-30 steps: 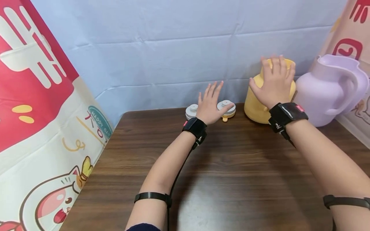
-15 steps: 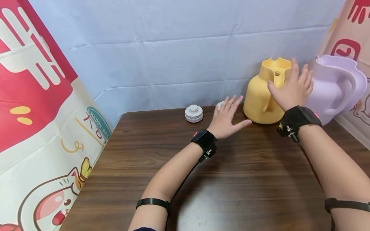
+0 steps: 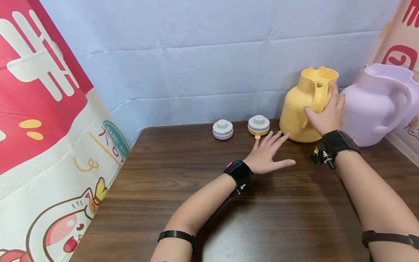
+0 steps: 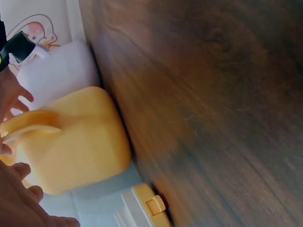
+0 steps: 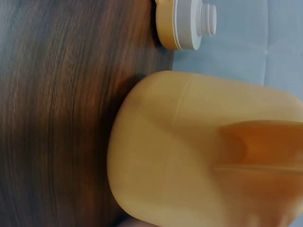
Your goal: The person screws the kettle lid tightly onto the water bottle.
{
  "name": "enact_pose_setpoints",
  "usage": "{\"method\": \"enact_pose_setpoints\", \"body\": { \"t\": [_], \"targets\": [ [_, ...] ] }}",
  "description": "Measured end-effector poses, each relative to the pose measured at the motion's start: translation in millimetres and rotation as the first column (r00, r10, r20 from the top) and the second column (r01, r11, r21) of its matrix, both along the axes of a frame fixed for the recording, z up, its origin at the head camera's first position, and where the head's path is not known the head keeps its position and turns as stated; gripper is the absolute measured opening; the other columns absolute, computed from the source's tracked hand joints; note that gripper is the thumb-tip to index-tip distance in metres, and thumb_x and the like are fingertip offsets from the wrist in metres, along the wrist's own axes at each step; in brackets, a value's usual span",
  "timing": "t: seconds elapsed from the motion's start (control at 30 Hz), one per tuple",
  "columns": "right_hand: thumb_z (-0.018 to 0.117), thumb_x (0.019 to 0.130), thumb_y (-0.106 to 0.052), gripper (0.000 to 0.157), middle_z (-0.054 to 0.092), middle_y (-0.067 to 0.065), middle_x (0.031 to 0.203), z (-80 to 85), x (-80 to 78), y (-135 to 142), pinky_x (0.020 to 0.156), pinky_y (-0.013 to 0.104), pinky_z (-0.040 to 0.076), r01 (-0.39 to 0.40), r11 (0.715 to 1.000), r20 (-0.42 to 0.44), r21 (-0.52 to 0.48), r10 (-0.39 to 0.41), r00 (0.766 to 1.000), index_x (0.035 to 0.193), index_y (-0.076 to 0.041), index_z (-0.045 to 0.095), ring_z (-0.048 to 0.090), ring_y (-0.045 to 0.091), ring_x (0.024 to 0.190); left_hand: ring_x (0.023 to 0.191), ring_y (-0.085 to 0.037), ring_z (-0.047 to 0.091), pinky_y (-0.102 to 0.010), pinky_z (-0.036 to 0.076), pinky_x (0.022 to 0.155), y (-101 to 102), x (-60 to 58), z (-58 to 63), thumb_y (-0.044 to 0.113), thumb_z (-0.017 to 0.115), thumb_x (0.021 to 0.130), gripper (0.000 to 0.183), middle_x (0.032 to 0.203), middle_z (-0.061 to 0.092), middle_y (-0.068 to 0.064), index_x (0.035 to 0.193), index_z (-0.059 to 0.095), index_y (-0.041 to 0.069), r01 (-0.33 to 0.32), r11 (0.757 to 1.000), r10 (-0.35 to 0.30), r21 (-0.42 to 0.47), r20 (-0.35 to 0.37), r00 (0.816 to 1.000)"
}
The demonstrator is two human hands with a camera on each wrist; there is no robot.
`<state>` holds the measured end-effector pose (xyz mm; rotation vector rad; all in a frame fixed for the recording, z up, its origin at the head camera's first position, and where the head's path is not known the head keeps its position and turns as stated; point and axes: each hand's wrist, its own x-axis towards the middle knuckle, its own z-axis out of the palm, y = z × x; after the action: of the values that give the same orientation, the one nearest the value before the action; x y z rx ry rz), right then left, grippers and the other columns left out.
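A yellow jug (image 3: 296,112) stands upright at the back right, its mouth uncovered and its handle (image 3: 319,100) facing the person. My right hand (image 3: 327,114) is right at that handle, thumb on one side and fingers extended along the other. The right wrist view is filled by the jug's body (image 5: 151,156) and its handle. My left hand (image 3: 266,156) is spread over the table with nothing in it, in front of a grey stopper lid with a yellow base (image 3: 258,125). In the left wrist view, the left fingers (image 4: 23,203) overlap the scene below the yellow jug (image 4: 80,146).
A lilac jug (image 3: 363,109) stands close beside the yellow one, on its right. Another stopper lid, white with a lilac base (image 3: 223,130), sits on the wooden table (image 3: 170,174) near its back edge. A pale blue cloth (image 3: 196,65) hangs behind.
The right hand has shifted right and down from in front of the yellow jug to its handle. The left hand has drawn back toward the person and right, uncovering both lids.
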<state>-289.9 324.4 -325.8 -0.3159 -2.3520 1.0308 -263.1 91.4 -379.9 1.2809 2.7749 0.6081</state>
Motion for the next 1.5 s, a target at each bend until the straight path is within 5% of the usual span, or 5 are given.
{"method": "enact_pose_setpoints", "body": {
  "t": [0.67, 0.87, 1.13, 1.33, 1.5],
  "targets": [
    [0.05, 0.085, -0.031, 0.083, 0.011, 0.007, 0.157, 3.9, 13.7, -11, 0.102, 0.066, 0.015, -0.023, 1.0, 0.03, -0.01, 0.024, 0.999, 0.154, -0.026, 0.003, 0.014, 0.03, 0.14, 0.14, -0.004, -0.011, -0.057, 0.002, 0.11, -22, -8.3, -1.4, 0.067, 0.047, 0.088, 0.083, 0.156, 0.002, 0.014, 0.148, -0.005, 0.046, -0.064, 0.993, 0.064, 0.099, 0.006, 0.998],
    [0.053, 0.085, -0.027, 0.084, 0.01, 0.006, 0.158, 0.4, 28.7, -18, 0.103, 0.065, 0.012, -0.054, 0.998, -0.001, -0.029, 0.054, 0.999, 0.154, -0.025, 0.005, 0.012, 0.032, 0.141, 0.139, -0.003, -0.011, -0.059, 0.004, 0.109, -32, -9.3, 0.7, 0.064, 0.049, 0.089, 0.083, 0.157, 0.004, 0.011, 0.15, -0.003, 0.043, -0.063, 0.988, 0.062, 0.143, 0.012, 0.998],
    [0.054, 0.083, -0.015, 0.086, 0.009, 0.006, 0.158, -1.6, 55.2, -35, 0.112, 0.044, 0.001, -0.134, 0.987, -0.07, -0.093, 0.128, 0.989, 0.154, -0.025, 0.007, 0.001, 0.029, 0.142, 0.139, -0.005, -0.012, -0.06, 0.003, 0.109, -42, -10.5, 3.7, 0.062, 0.049, 0.09, 0.081, 0.157, 0.001, 0.009, 0.15, -0.001, 0.043, -0.075, 0.978, 0.067, 0.194, 0.047, 0.997],
    [0.055, 0.08, -0.007, 0.084, 0.028, 0.009, 0.148, -3.1, 76.4, -50, 0.107, 0.043, 0.01, -0.187, 0.973, -0.135, -0.134, 0.17, 0.976, 0.152, -0.026, 0.019, 0.017, 0.03, 0.132, 0.137, -0.001, -0.016, -0.06, 0.003, 0.109, -47, -11.3, 2.4, 0.062, 0.05, 0.089, 0.082, 0.157, 0.003, 0.009, 0.15, -0.001, 0.041, -0.099, 0.97, 0.085, 0.222, 0.072, 0.994],
    [0.053, 0.081, -0.006, 0.086, 0.02, 0.004, 0.153, -6.7, 95.1, -63, 0.106, 0.04, 0.011, -0.227, 0.949, -0.137, -0.219, 0.201, 0.97, 0.153, -0.031, 0.011, 0.015, 0.025, 0.131, 0.138, -0.002, -0.015, -0.061, 0.004, 0.108, -48, -11.8, -0.4, 0.062, 0.05, 0.09, 0.082, 0.157, 0.004, 0.009, 0.151, 0.001, 0.039, -0.104, 0.965, 0.085, 0.24, 0.087, 0.993]
  ]
}}
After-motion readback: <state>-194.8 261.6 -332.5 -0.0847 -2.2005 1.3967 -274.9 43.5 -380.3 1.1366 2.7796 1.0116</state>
